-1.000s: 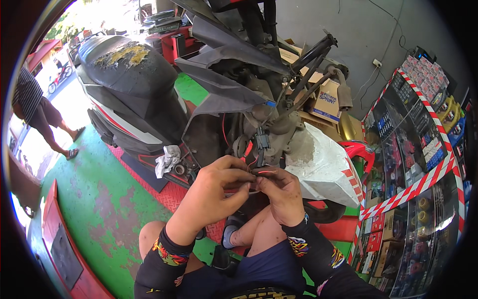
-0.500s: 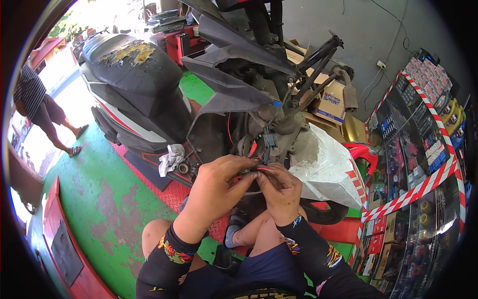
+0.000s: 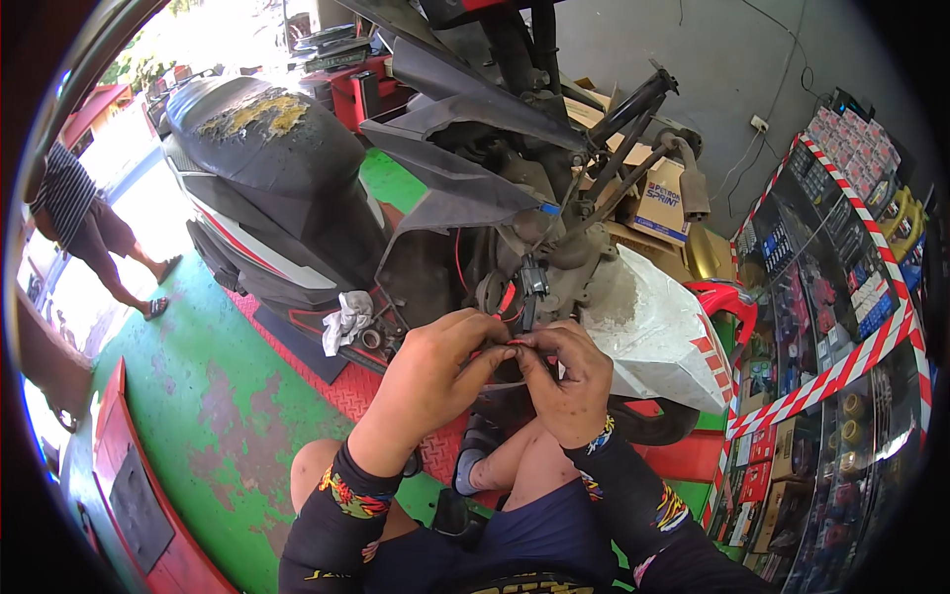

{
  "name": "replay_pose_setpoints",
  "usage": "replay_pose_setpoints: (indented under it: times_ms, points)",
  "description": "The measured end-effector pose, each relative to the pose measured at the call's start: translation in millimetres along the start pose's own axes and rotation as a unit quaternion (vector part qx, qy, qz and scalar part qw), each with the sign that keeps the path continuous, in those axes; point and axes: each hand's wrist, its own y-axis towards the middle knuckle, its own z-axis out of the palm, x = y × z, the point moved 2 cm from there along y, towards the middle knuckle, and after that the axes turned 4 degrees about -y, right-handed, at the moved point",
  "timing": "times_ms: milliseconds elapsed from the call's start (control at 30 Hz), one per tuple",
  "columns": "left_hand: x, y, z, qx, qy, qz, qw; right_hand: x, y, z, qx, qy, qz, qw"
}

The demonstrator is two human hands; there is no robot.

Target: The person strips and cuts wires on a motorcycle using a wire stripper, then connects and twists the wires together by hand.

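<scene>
Low in the middle, my left hand (image 3: 435,381) and my right hand (image 3: 564,381) are closed, their fingertips meeting on a thin red wire (image 3: 517,344); the exact grip is partly hidden. Just above them hangs a black connector-like part (image 3: 533,280) inside the opened front of a partly dismantled scooter (image 3: 465,168). A white front panel (image 3: 658,337) with red markings lies right of my hands. A crumpled white rag (image 3: 346,322) and a small metal ring (image 3: 372,339) rest to the left, beside the floorboard.
The cracked seat (image 3: 262,129) rises upper left. A person in a striped shirt (image 3: 74,198) stands at far left by a red panel (image 3: 148,515). Right, a glass display case (image 3: 821,337) has red-white tape edging; cardboard boxes (image 3: 661,203) stand behind the scooter on the green floor (image 3: 218,436).
My fingers have shifted slightly at the red wire, still together. The whole scene sits a little to the right in the picture compared with a second ago.
</scene>
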Motion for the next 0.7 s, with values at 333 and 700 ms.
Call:
replay_pose_setpoints:
  times_ms: [333,700]
  points:
    - [16,-4,15,-0.054,0.014,0.046,0.997,1,4,-5,0.008,-0.025,0.019,0.999]
    - [15,-7,8,-0.056,-0.170,-0.075,0.981,-2,-3,2,-0.049,0.044,0.091,0.994]
